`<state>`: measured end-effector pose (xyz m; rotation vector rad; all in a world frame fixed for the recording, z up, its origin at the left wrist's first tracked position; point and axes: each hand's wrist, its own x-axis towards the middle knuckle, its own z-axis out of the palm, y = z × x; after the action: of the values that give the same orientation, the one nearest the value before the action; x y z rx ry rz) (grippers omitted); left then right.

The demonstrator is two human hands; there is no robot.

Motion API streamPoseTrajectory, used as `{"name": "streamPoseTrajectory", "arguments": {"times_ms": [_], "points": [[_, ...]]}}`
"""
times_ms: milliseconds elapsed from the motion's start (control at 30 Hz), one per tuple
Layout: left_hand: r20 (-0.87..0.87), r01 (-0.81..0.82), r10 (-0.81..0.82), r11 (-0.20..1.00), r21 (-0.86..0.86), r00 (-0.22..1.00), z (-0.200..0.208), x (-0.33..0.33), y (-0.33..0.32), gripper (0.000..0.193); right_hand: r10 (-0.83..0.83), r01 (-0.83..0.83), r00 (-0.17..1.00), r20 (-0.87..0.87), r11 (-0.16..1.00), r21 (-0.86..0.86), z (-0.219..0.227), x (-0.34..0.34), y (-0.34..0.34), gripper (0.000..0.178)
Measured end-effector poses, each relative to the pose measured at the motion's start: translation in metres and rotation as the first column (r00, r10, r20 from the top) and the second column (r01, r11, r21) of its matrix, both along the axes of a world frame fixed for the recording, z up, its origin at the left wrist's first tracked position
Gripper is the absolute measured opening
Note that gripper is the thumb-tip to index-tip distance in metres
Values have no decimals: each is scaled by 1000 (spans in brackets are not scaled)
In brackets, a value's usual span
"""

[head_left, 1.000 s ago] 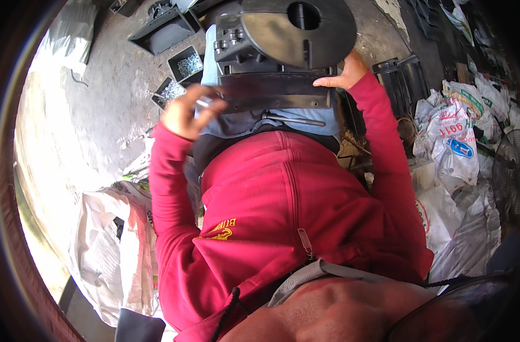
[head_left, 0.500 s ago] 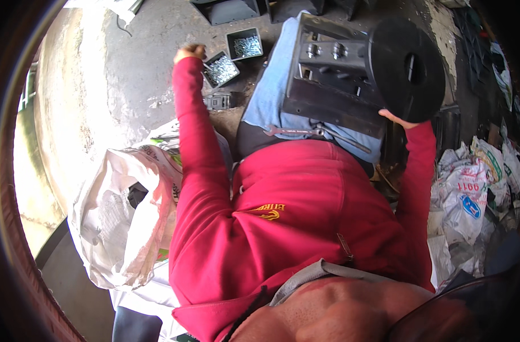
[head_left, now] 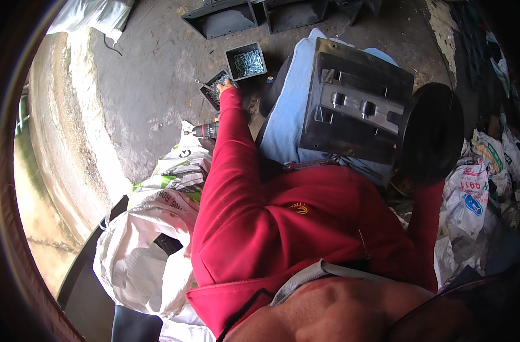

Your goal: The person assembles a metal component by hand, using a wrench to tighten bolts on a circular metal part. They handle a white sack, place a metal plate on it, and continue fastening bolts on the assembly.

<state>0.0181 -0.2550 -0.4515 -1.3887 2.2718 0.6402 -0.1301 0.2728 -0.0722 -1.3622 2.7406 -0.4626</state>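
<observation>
White sacks [head_left: 120, 251] flank a worn grey floor [head_left: 151, 74].
The one at left gapes open around a dark object [head_left: 167, 244]; a green-marked white bag [head_left: 171, 164] lies just beyond. Crumpled printed sacks [head_left: 471, 185] heap up at right. Pale plastic sheeting [head_left: 91, 17] lies upper left, a thin dark cord [head_left: 110, 45] beside it.

Smooth plastic panel [head_left: 351, 121], shiny metal screws [head_left: 249, 62]

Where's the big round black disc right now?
In the head view, the big round black disc is on the right, at the right end of the black rectangular panel, just above the red right sleeve.
</observation>
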Motion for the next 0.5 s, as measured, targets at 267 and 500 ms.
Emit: {"name": "streamPoseTrajectory", "arguments": {"times_ms": [267, 500], "points": [[255, 496, -555, 828, 263, 792, -10, -16, -27, 35, -60, 59, 998, 16, 998, 31, 5, 8, 6, 60], [59, -55, 19, 707, 705, 998, 4, 14, -76, 29, -85, 84, 996, 18, 995, 52, 9, 15, 9, 55]]}}
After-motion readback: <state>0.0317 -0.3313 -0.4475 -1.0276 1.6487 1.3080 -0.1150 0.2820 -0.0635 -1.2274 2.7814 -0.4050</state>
